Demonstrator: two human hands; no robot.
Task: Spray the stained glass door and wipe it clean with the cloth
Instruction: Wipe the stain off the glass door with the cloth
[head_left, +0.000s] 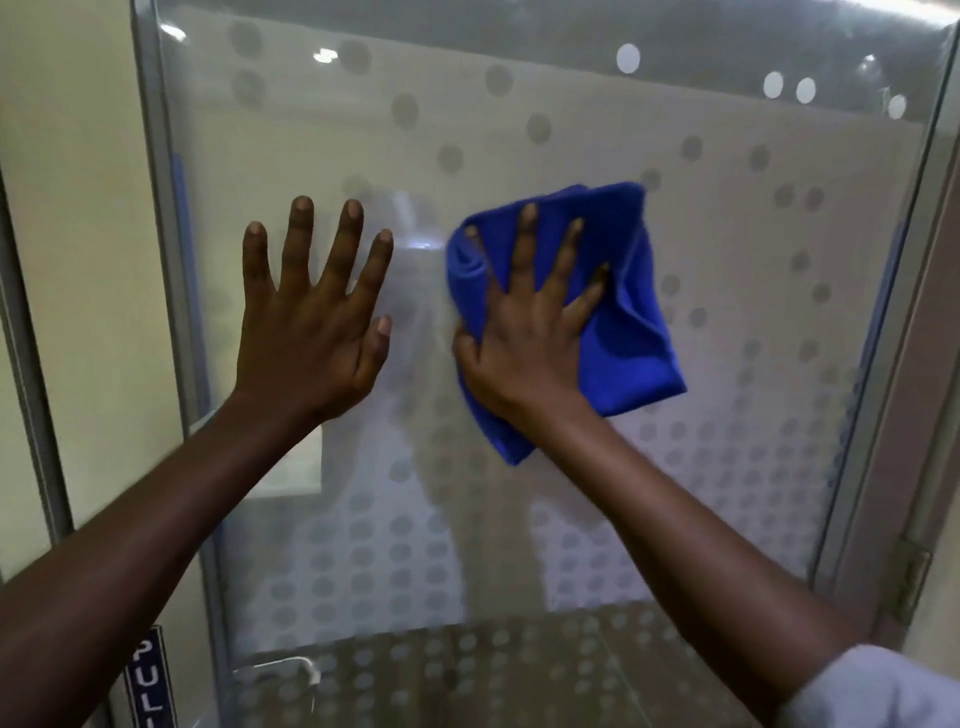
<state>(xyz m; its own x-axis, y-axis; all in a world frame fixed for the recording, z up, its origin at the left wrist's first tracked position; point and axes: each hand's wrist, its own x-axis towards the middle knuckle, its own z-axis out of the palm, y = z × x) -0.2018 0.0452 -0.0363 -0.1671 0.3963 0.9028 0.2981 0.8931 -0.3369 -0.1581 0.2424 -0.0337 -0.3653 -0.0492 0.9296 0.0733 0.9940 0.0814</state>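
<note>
The glass door fills the view, frosted with rows of grey dots and framed in metal. My right hand presses a crumpled blue cloth flat against the glass near the middle, fingers spread over the fabric. My left hand lies flat on the glass just to the left of the cloth, fingers apart and holding nothing. A faint reflection of the arms shows in the pane. No spray bottle is in view.
A metal door frame runs down the left side and another frame with a hinge down the right. A blue "PULL" sign sits at the lower left beside a door handle. A cream wall stands at left.
</note>
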